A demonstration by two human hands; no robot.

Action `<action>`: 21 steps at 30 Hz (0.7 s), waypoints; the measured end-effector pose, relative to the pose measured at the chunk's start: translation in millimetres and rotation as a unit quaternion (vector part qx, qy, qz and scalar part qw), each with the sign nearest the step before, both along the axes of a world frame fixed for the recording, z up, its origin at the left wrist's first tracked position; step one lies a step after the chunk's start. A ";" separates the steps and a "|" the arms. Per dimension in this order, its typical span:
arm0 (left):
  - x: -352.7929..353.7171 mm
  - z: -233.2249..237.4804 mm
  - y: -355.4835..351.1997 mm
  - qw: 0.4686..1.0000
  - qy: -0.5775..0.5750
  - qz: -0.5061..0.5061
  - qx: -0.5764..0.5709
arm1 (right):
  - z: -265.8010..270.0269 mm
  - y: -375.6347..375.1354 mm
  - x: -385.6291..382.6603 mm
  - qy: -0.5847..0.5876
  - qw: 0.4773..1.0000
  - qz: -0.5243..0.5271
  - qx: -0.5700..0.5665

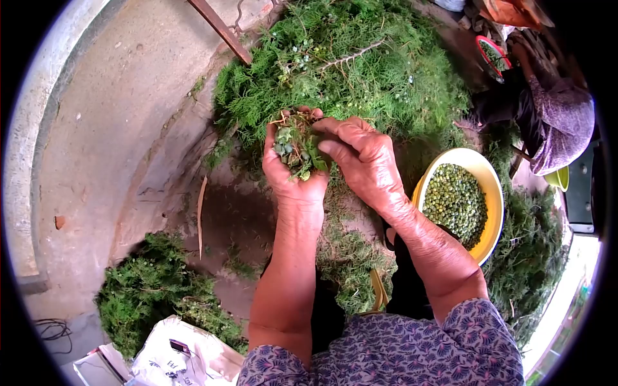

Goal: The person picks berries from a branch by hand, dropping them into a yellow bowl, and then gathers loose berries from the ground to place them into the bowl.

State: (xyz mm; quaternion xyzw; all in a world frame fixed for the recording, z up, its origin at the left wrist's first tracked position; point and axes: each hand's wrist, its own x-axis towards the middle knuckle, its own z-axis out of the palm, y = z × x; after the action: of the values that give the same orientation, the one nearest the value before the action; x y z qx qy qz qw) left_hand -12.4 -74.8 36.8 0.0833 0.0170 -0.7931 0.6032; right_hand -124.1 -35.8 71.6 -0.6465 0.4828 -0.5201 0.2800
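Note:
My left hand (297,192) is cupped, palm up, around a small heap of green seed cones (295,149) mixed with leafy bits and thin brown twigs. From the right, my right hand (372,161) reaches over the heap's edge, thumb and forefinger drawn together in a pinch. Whatever lies between those fingertips is too small to make out. Just beyond both hands spreads a big pile of feathery evergreen branches (347,71). Beside my right forearm stands a yellow tub (494,212) with many small round green cones (454,202) in it.
Another person in a patterned top (563,116) sits at the upper right near a red-rimmed basin (481,48). More cut greenery (158,283) lies at lower left, by a white sack (170,350) with a dark phone-like object on it. A rusty bar (222,31) slants in at the top.

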 end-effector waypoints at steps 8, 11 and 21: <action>0.9 -8.7 -3.4 0.997 0.030 -0.033 -0.062 | -7.7 -5.0 5.9 0.008 1.000 -0.026 -0.005; 3.9 -8.5 -6.0 0.998 0.043 -0.037 -0.011 | -1.6 -4.2 2.2 -0.287 0.934 0.040 0.207; -0.7 4.2 -0.4 0.995 0.100 0.003 0.025 | -2.4 -11.9 -23.6 -0.440 0.866 0.002 0.238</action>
State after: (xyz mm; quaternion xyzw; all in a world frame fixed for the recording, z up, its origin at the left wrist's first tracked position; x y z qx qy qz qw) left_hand -13.2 -75.3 40.9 0.0188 0.0976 -0.7948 0.5986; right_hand -147.7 -47.7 69.2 -0.2655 0.4172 -0.6192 0.6099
